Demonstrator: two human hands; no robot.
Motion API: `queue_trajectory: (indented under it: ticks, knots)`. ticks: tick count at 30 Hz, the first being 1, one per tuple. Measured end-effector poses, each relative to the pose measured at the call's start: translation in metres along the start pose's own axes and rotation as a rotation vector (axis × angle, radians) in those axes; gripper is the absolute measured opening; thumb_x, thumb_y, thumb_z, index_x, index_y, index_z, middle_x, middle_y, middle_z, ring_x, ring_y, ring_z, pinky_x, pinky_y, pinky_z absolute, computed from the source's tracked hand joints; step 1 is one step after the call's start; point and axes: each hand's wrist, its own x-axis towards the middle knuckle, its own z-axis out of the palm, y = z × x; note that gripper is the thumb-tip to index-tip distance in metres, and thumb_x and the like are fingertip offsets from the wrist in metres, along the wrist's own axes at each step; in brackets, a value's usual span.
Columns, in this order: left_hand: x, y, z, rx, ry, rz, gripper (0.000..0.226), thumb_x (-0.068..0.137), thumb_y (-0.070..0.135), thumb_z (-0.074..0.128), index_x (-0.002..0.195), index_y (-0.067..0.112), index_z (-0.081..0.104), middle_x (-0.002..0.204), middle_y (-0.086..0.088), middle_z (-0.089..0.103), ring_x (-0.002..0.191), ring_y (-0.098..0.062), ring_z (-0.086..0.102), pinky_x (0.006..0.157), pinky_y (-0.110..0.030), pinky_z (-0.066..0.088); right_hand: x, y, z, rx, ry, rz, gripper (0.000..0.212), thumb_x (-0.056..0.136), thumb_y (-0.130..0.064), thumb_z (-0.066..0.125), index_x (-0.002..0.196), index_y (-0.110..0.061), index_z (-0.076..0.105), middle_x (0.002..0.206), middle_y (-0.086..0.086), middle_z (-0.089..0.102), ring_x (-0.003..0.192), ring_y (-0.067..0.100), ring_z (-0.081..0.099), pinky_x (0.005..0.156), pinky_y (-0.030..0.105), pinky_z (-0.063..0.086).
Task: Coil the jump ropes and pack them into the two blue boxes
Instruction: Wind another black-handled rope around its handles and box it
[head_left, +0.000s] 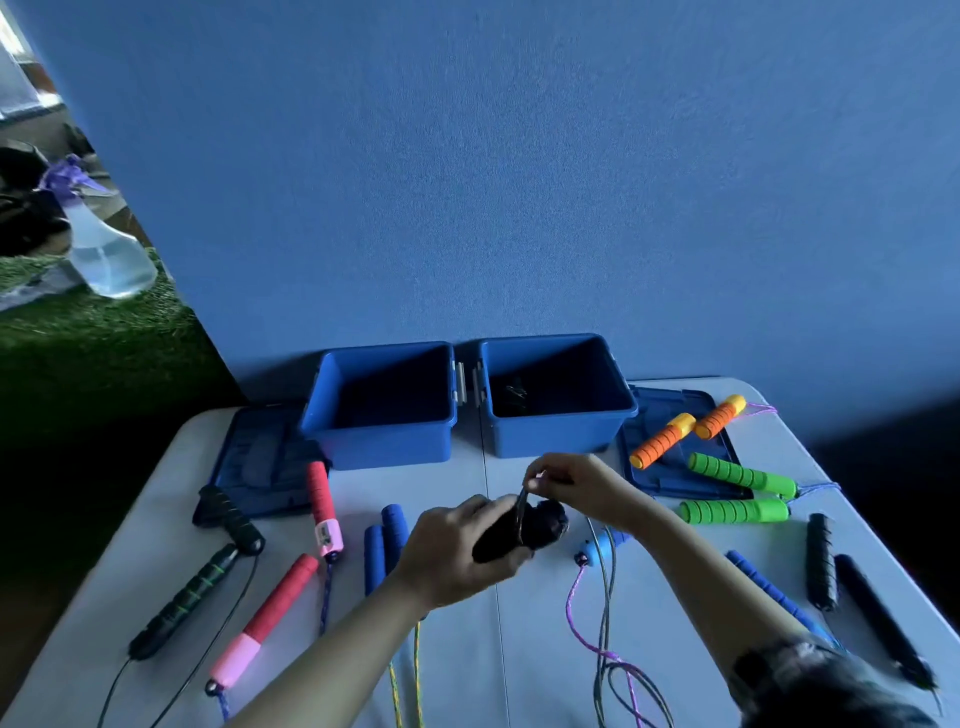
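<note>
Right now the left hand (457, 551) is gripping a pair of black handles (519, 527) above the middle of the tabletop (467, 649), while the right hand (576, 486) is pinching the thin black cord (521, 501) and winding it around them. The two blue boxes (382, 402) are sitting open along the far edge. If the pinch loosens, the wraps are likely springing loose; the trailing cord may also be snagging the purple rope (587, 623) lying near the front edge.
</note>
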Motion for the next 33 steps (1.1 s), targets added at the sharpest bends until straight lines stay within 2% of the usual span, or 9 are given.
queue_trajectory:
  ticks: [4,6,8,11,16,21,25,29,33]
  knots:
    - [0.002,0.006,-0.005,-0.041,0.041,-0.057,0.045,0.084,0.057,0.051,0.123,0.036,0.052,0.086,0.012,0.062,0.072,-0.008,0.059,0.061,-0.020,0.046,0.001,0.006,-0.001,0.194,0.037,0.087,0.030,0.078,-0.048,0.066,0.089,-0.022,0.076,0.090,0.016,0.072,0.080,0.028,0.066,0.082,0.044,0.052]
    - [0.004,0.008,-0.009,-0.131,0.064,-0.129,0.046,0.083,0.057,0.049,0.126,0.041,0.044,0.093,0.014,0.064,0.082,-0.005,0.061,0.070,-0.021,0.049,-0.001,0.010,-0.002,0.316,0.031,0.146,0.034,0.080,-0.046,0.064,0.086,-0.015,0.075,0.082,0.029,0.065,0.071,0.044,0.059,0.072,0.049,0.052]
    - [0.007,0.012,-0.012,-0.163,0.117,-0.186,0.048,0.083,0.059,0.046,0.127,0.044,0.040,0.102,0.016,0.065,0.092,-0.002,0.060,0.078,-0.015,0.045,-0.004,0.011,-0.001,0.527,0.034,0.192,0.032,0.083,-0.031,0.059,0.071,-0.003,0.066,0.062,0.014,0.051,0.056,0.025,0.043,0.056,0.030,0.043]
    - [0.015,0.019,-0.015,-0.130,0.162,-0.207,0.048,0.084,0.059,0.042,0.131,0.048,0.038,0.102,0.019,0.064,0.093,0.001,0.058,0.079,-0.017,0.045,-0.003,0.013,0.015,0.649,0.035,0.232,0.029,0.098,-0.014,0.044,0.074,-0.004,0.056,0.064,0.008,0.050,0.057,0.015,0.045,0.058,0.026,0.043]
    - [0.029,0.014,-0.012,-0.105,0.295,-0.372,0.052,0.083,0.064,0.037,0.129,0.046,0.052,0.112,0.015,0.066,0.100,-0.003,0.059,0.080,-0.024,0.046,-0.006,0.012,0.052,0.588,0.006,0.314,0.026,0.102,-0.029,0.034,0.102,-0.018,0.058,0.066,0.009,0.057,0.063,0.024,0.065,0.059,0.029,0.051]
    - [0.036,0.006,-0.007,-0.099,0.374,-0.529,0.063,0.077,0.071,0.033,0.125,0.038,0.057,0.108,0.009,0.069,0.102,-0.015,0.063,0.080,-0.030,0.048,-0.004,0.017,0.082,0.248,0.001,0.385,0.027,0.097,-0.016,0.029,0.095,-0.019,0.055,0.051,0.004,0.059,0.055,0.023,0.059,0.054,0.025,0.042]
    - [0.042,0.010,-0.004,-0.094,0.346,-0.554,0.050,0.081,0.064,0.041,0.118,0.035,0.055,0.099,0.010,0.069,0.096,-0.016,0.063,0.069,-0.026,0.037,-0.006,0.016,0.080,0.071,0.059,0.391,0.023,0.097,-0.020,0.030,0.088,-0.022,0.051,0.054,-0.001,0.046,0.044,0.017,0.046,0.044,0.023,0.039]
    - [0.047,0.002,-0.004,-0.052,0.332,-0.603,0.044,0.085,0.061,0.042,0.118,0.035,0.053,0.100,0.008,0.069,0.097,-0.018,0.063,0.068,-0.026,0.037,-0.006,0.022,0.072,0.073,0.080,0.385,0.022,0.098,-0.034,0.037,0.089,-0.017,0.048,0.063,0.000,0.047,0.052,0.015,0.040,0.051,0.023,0.036]
    - [0.051,-0.006,-0.002,-0.006,0.342,-0.657,0.037,0.091,0.054,0.050,0.121,0.033,0.054,0.105,0.006,0.069,0.100,-0.020,0.062,0.069,-0.027,0.038,-0.010,0.019,0.068,0.116,0.013,0.295,0.019,0.097,-0.023,0.041,0.083,-0.015,0.049,0.059,0.000,0.051,0.052,0.019,0.048,0.052,0.021,0.041]
